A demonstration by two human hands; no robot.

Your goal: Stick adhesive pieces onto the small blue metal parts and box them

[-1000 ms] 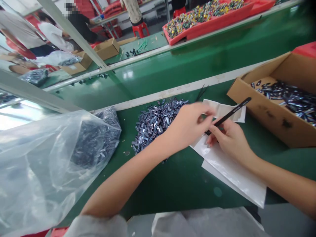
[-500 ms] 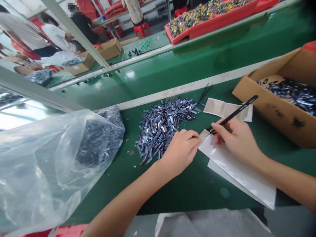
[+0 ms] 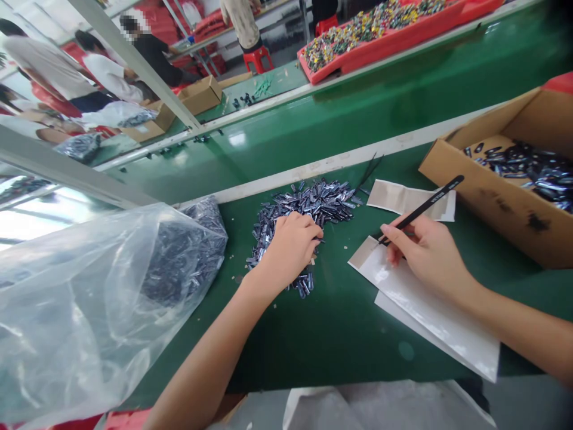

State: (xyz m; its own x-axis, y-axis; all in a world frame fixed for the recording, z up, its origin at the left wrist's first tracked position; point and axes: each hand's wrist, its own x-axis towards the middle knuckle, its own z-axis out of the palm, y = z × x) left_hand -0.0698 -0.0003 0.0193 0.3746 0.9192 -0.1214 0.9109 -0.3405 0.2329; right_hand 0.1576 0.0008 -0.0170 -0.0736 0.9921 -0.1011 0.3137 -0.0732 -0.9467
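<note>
My left hand [image 3: 289,248] rests on a pile of small shiny dark metal parts [image 3: 308,206] on the green table, fingers curled down into the pile; what they hold, if anything, is hidden. My right hand [image 3: 425,251] pinches black tweezers [image 3: 423,208], whose tips touch the near corner of a glossy white sheet [image 3: 430,310]. The two hands are apart, the sheet's corner lying between them.
A clear plastic bag [image 3: 89,304] of the same parts fills the left. A cardboard box [image 3: 496,197] with more parts stands at the right. A second paper strip [image 3: 409,199] lies behind the tweezers. A red tray [image 3: 389,39] and other people sit beyond the conveyor.
My left hand pulled away from the tweezers and the sheet, moving left onto the parts pile. My right hand stayed on the sheet's corner with the tweezers.
</note>
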